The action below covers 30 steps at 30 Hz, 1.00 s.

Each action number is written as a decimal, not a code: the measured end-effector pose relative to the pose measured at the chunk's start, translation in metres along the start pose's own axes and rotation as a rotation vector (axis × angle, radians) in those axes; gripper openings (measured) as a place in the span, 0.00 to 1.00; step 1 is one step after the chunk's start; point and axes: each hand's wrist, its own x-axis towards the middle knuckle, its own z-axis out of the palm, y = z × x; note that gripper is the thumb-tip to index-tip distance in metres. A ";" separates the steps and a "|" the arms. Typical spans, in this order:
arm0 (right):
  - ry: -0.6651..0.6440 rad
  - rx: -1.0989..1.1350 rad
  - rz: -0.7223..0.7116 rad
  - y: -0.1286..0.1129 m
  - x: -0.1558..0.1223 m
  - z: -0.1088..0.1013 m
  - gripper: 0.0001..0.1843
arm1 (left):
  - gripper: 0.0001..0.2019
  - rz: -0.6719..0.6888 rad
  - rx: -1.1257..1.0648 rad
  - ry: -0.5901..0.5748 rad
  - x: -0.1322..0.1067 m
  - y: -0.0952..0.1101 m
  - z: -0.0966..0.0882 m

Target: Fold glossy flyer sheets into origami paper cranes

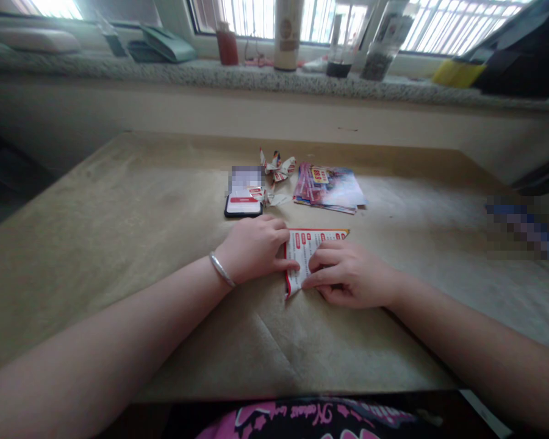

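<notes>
A printed paper sheet (298, 245), white with red labels and a red border, lies folded into a triangle on the table in front of me. My left hand (261, 247) holds its left edge, thumb resting on the paper and fingers bent over the upper left corner. On the slanting folded side, my right hand (350, 274) presses with curled fingers, thumb and forefinger near the lower tip. The right hand hides part of the sheet. Just beyond stand folded paper figures (279, 167) in similar print, one of them partly over a phone (243, 206).
A stack of colourful printed sheets (336, 186) lies at the back, right of the figures. The tan covered table (141, 244) meets a wall below a stone windowsill (174, 70) holding bottles, jars (338, 49) and a yellow item (457, 73). A blurred blue object (528, 228) lies far right.
</notes>
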 end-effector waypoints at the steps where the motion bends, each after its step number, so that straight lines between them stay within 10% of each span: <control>1: -0.001 0.003 0.000 0.000 0.000 0.000 0.16 | 0.24 0.000 0.000 -0.001 0.000 0.000 0.000; 30: -0.150 0.039 -0.037 -0.013 0.010 0.008 0.22 | 0.19 0.016 -0.001 0.020 0.002 -0.002 0.000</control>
